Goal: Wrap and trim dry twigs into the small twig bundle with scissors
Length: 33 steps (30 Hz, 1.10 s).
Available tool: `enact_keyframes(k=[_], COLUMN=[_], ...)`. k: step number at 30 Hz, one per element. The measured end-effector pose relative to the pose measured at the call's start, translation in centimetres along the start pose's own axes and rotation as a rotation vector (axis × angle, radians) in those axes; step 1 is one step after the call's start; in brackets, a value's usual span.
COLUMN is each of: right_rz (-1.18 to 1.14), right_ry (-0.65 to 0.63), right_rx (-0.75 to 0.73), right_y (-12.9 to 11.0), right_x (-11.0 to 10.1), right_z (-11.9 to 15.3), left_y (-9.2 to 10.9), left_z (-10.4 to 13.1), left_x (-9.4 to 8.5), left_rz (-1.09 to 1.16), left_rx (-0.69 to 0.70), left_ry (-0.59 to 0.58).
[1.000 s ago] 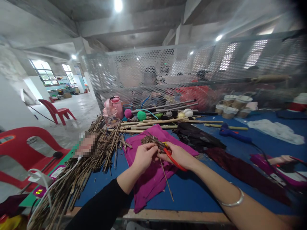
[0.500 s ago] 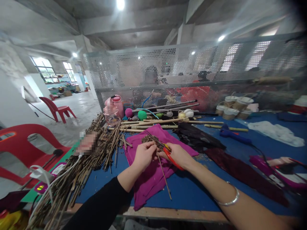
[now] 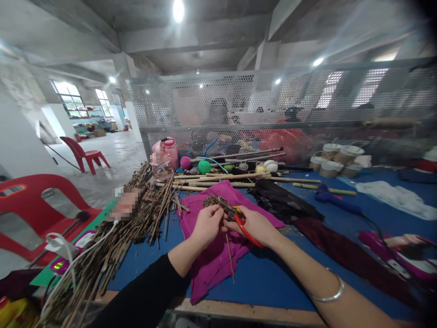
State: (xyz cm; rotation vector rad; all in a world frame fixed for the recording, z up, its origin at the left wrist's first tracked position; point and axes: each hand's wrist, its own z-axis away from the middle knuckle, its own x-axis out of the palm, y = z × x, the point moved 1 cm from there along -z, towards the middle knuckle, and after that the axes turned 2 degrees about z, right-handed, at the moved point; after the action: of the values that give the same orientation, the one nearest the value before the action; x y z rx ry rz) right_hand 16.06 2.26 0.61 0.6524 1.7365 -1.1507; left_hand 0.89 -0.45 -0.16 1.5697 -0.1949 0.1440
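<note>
Over a magenta cloth (image 3: 208, 273) on the blue table, my left hand (image 3: 208, 223) pinches the near side of a small bundle of brown twigs (image 3: 210, 201). My right hand (image 3: 254, 224) has its fingers around red-handled scissors (image 3: 246, 232), whose blades point up and left across the bundle. Both hands almost touch at the bundle. A thin stick (image 3: 230, 259) hangs down from between them towards the table's front edge. The fingertips partly hide the bundle's near side.
A large heap of twigs (image 3: 116, 241) lies left. Behind the cloth are bamboo sticks (image 3: 290, 179), yarn balls (image 3: 205, 167) and a pink jug (image 3: 161, 166). Dark cloth (image 3: 287, 200), a blue-handled tool (image 3: 336, 200) and pots (image 3: 331, 166) stand or lie right. A perforated metal screen (image 3: 191, 100) rises behind.
The view has shifted slightly. The thin stick now hangs more upright, its lower end further left. Both hands keep their hold, and the scissors remain over the bundle.
</note>
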Motion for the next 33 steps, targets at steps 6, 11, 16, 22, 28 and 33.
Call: enact_keyframes(k=[6,11,16,22,28,33], right_rz=[-0.074,-0.103,-0.083,-0.123,-0.03,0.082], right_ry=[-0.046,-0.046,-0.053,-0.075,-0.051,-0.017], right_rx=[-0.018,0.004,0.044,0.012,-0.008,0.027], right_y=[-0.1,0.0,-0.1,0.1,0.8,1.3], right_x=[-0.2,0.2,0.5,0.8,0.1,-1.0], right_z=[0.1,0.0,0.1,0.0,-0.4,-0.4], left_y=[-0.1,0.3,0.2,-0.4,0.3,0.9], left_z=[0.1,0.2,0.1,0.0,0.0,0.0], left_x=[-0.1,0.0,-0.2,-0.3,-0.2,-0.4], left_rz=[-0.009,-0.043,-0.06,-0.048,0.0,0.063], left_rx=[-0.014,-0.007,0.016,0.004,-0.105,-0.17], left_ry=[-0.049,-0.046,-0.03,-0.019,0.059,0.177])
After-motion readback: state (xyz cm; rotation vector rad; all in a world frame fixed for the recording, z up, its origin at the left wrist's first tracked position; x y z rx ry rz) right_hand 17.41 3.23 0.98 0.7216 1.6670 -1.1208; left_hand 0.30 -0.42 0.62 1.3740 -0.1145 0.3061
